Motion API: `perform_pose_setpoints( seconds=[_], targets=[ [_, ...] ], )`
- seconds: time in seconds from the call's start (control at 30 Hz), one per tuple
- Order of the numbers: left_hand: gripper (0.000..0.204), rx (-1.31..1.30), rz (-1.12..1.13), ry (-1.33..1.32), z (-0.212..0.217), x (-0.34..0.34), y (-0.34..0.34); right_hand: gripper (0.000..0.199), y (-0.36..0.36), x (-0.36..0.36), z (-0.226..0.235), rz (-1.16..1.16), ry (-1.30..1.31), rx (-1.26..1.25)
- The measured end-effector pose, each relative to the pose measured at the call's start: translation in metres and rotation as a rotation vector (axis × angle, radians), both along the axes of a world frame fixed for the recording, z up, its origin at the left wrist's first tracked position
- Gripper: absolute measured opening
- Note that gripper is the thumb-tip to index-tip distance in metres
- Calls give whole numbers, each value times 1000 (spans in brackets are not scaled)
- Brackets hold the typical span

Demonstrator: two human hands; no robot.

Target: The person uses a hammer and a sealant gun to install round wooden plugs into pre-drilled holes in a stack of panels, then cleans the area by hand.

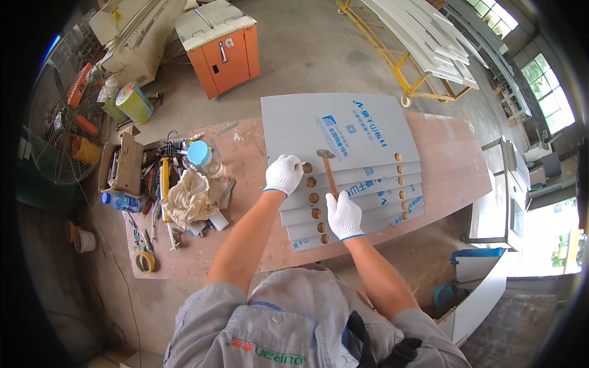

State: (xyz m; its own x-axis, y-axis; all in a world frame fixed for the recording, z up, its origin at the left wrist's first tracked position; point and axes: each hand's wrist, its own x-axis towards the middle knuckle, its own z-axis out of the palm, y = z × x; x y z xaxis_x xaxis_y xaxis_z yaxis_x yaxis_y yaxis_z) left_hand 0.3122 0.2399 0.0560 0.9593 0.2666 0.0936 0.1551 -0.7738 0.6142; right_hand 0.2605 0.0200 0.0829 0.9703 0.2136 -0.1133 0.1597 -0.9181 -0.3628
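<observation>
Several grey panels (307, 129) with blue print lie fanned in a stepped stack, each with round bored holes near its left and right edges. My right hand (344, 216), in a white knit glove, is wrapped round the wooden handle of a hammer (332, 178). The hammer's head is over the top panel, right of its left hole. At that panel's left edge is my left hand (284, 175), gloved too, its fingers drawn together beside the uppermost hole (307, 167). Whatever its fingertips pinch, if anything, is too small to make out.
The panels rest on a reddish-brown worktable (448, 159). Left of them are a blue-lidded jar (199, 153), a crumpled cloth (186, 199), a yellow caulking gun (164, 178) and a tape roll (144, 262). Beyond stand an orange cabinet (227, 61) and a yellow rack (399, 64) of boards.
</observation>
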Motion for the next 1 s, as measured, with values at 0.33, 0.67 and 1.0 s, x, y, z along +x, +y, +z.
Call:
perform_pose_setpoints(
  seconds=[0.33,0.67,1.0],
  targets=[
    [12,101,33,-56,-4,-13,3,49,-10,7,-5,7,126,-65],
    [13,75,-27,-88,-5,-10,9,51,16,-1,3,30,116,150],
    [14,111,-7,-68,-3,-15,11,49,19,-4,8,100,140,164]
  ],
)
